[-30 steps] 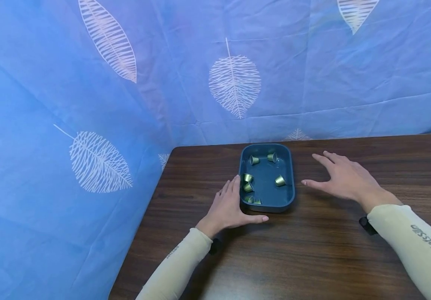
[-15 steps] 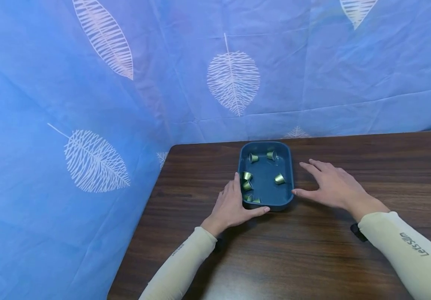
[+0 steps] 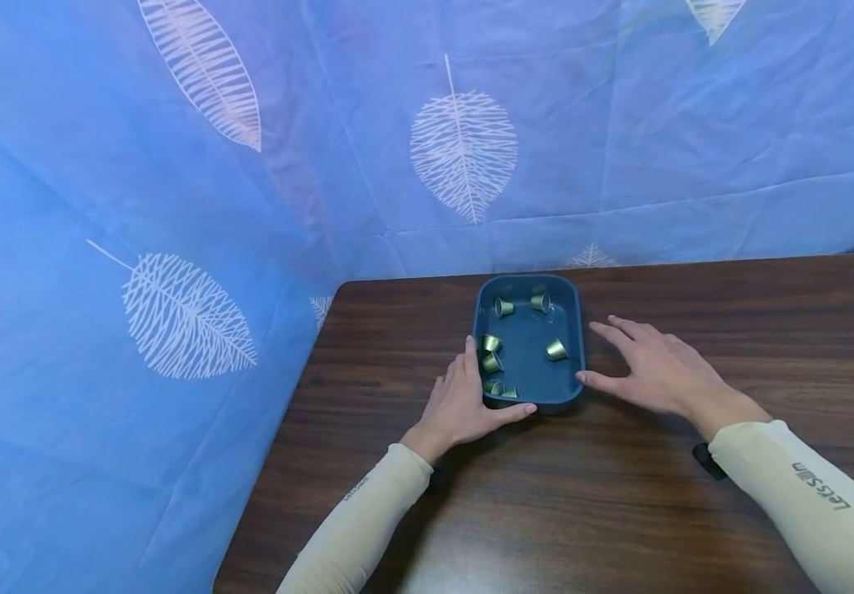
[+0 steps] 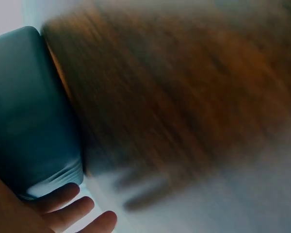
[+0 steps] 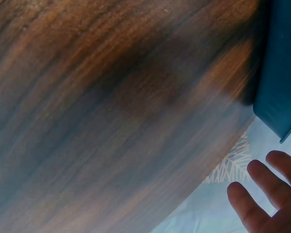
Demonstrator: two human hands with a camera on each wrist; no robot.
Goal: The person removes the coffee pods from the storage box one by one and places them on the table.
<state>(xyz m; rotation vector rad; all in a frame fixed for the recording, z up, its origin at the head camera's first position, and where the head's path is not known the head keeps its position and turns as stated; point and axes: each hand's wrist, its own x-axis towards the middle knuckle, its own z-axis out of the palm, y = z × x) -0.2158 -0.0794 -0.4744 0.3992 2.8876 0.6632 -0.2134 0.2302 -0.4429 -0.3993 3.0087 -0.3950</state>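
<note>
A dark blue rectangular tray [image 3: 530, 375] with rounded corners stands on the table. Several small gold-green coffee capsules lie on their sides in it, among them one capsule [image 3: 556, 350] at the right and one capsule [image 3: 504, 308] near the back. My left hand [image 3: 462, 406] touches the tray's near left corner, fingers along the left wall and thumb across the near side. My right hand [image 3: 660, 370] is spread beside the right wall, its thumb tip at the rim; whether it touches I cannot tell. In the right wrist view, the right fingers [image 5: 269, 182] are extended near the tray.
The dark wooden table [image 3: 590, 503] ends at a back edge close behind the tray and at a left edge beyond my left forearm. A blue cloth [image 3: 367, 148] with white leaf prints hangs behind and to the left.
My right hand has moved left, up to the tray's right side. The left thumb has come against the near wall. The capsules keep their places in the tray.
</note>
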